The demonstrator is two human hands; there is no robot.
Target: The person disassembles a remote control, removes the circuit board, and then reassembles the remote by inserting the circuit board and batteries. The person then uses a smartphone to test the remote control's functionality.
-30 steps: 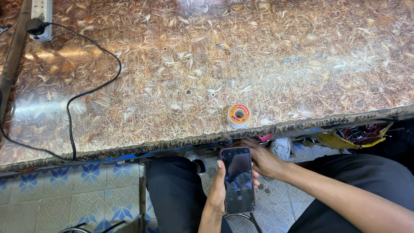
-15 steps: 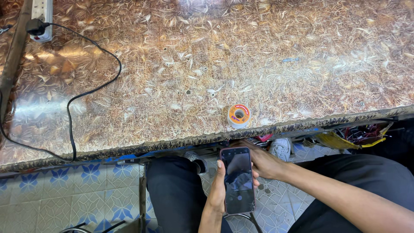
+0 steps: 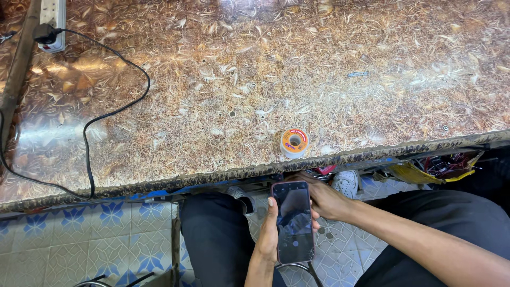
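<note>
1. Down below the table edge, a dark slim smartphone with a glossy black screen (image 3: 294,222) is held upright over the person's lap, between the knees in dark trousers (image 3: 212,234)
2. Gripping it from the left side is the left hand (image 3: 268,234), fingers curled shut around the phone's edge and back, thumb lying along the left rim
3. Meeting it from the right, the right hand (image 3: 324,199) has its fingers bent over the phone's upper right edge; they touch the phone, though whether they clamp it or only rest there I cannot tell
4. As far as progress shows, the phone is already in hand with a dim picture on its screen; nothing on the table is being touched
5. Just above the hands, a small round spool with an orange and white label (image 3: 294,142) stands near the front edge of the brown marbled glossy tabletop (image 3: 372,64)
6. Farther left, a black cable (image 3: 87,135) loops across the top from a white power strip (image 3: 52,21) and drops over the edge towards the blue patterned floor tiles (image 3: 106,223)
</note>
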